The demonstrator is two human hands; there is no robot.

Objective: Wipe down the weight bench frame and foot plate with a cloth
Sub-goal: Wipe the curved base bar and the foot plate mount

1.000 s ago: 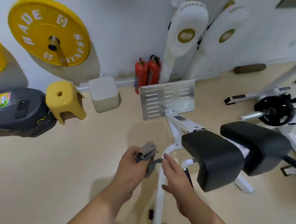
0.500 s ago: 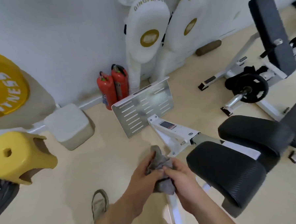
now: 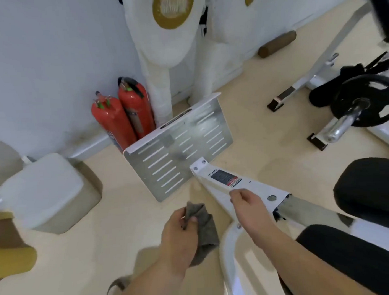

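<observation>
Cloth (image 3: 205, 225), grey and crumpled, hangs from the left hand (image 3: 178, 237), whose thumb and fingers pinch its upper end, just short of the near corner of the foot plate (image 3: 177, 148). The right hand (image 3: 251, 212) curls its fingers over the edge of the white frame (image 3: 257, 187) beam that runs back from the foot plate, gripping it just behind the printed label. That slotted metal plate stands tilted on the floor, with two red fire extinguishers (image 3: 124, 121) just behind it against the wall and the black pads (image 3: 371, 194) well back from it along the beam.
</observation>
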